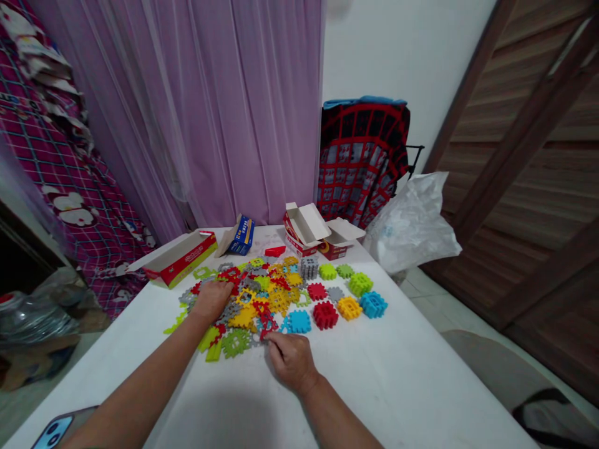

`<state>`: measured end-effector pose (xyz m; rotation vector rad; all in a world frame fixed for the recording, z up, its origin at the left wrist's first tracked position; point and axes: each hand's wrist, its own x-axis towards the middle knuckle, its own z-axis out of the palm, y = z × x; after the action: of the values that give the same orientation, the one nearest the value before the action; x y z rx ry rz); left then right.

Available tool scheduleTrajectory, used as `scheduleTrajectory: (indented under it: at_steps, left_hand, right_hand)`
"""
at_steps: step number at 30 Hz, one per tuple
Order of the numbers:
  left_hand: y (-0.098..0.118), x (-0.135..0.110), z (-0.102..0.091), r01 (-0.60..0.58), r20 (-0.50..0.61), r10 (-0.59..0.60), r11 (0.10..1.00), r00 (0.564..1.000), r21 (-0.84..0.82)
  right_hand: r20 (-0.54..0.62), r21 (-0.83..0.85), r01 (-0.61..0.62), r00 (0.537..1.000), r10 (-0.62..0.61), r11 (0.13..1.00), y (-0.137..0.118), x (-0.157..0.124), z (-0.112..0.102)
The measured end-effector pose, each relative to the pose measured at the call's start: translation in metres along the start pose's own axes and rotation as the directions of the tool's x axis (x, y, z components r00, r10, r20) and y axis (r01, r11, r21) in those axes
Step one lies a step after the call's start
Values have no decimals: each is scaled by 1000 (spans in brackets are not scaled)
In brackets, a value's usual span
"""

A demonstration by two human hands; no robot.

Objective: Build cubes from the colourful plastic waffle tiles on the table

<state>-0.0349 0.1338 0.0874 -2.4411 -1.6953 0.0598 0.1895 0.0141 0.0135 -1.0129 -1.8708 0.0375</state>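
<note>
A heap of flat plastic interlocking tiles (262, 293) in red, yellow, green, grey and blue lies on a white table (374, 374). My left hand (211, 299) rests palm down on the left part of the heap, fingers curled over pieces. My right hand (291, 357) sits at the heap's near edge, its fingers pinched on a red tile (265, 323). To the right stand several assembled cubes: red (325, 315), yellow (349, 307), blue (373, 304), green (360, 284) and grey (309, 268).
Open cardboard boxes sit at the far table edge: a long red one (180, 259), a blue one (241, 237) and red-white ones (311, 234). A white plastic bag (412, 224) lies at the right. A phone (53, 430) is at the near left corner. Purple curtain behind.
</note>
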Motion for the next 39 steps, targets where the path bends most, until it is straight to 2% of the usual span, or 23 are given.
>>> scheduleTrajectory:
  at_steps: [8, 12, 15, 18, 20, 22, 25, 28, 31, 35, 39]
  left_hand:
    - [-3, 3, 1, 34, -1, -34, 994, 999, -101]
    - [-3, 3, -1, 102, -28, -112, 968, 993, -229]
    - [-10, -1, -5, 194, -58, -232, 906, 971, -375]
    - [-20, -10, -7, 309, -71, -418, 765, 906, -565]
    - [-23, -20, -8, 351, -37, -528, 614, 849, -707]
    - [-18, -32, -7, 344, 39, -578, 428, 815, -836]
    - [3, -54, -1, 279, 165, -543, 136, 824, -951]
    - [35, -77, 8, 232, 243, -468, -84, 849, -969]
    - [65, -94, 18, 215, 291, -404, -224, 867, -951]
    - [95, -103, 24, 206, 350, -322, -405, 880, -891]
    - [108, -103, 23, 208, 351, -306, -415, 885, -886]
  right_hand:
    - [56, 8, -30, 998, 30, 1000, 0, 1, 1]
    - [69, 34, -53, 996, 50, 998, 1, 0, 1]
    - [59, 48, -59, 997, 56, 997, 2, -1, 0]
    - [41, 39, -56, 998, 55, 998, 4, -3, 1]
    - [29, 33, -60, 998, 59, 998, 5, -4, 1]
    - [19, 34, -71, 997, 70, 997, 6, -6, 2]
    - [-9, 45, -120, 993, 120, 992, 8, -7, 2]
    - [-37, 111, -216, 975, 221, 970, 7, -8, 3]
    - [-19, 260, -354, 928, 372, 898, 4, -8, 5]
    - [58, 477, -490, 846, 530, 729, 0, -8, 13]
    - [91, 578, -532, 796, 598, 619, 1, -5, 17]
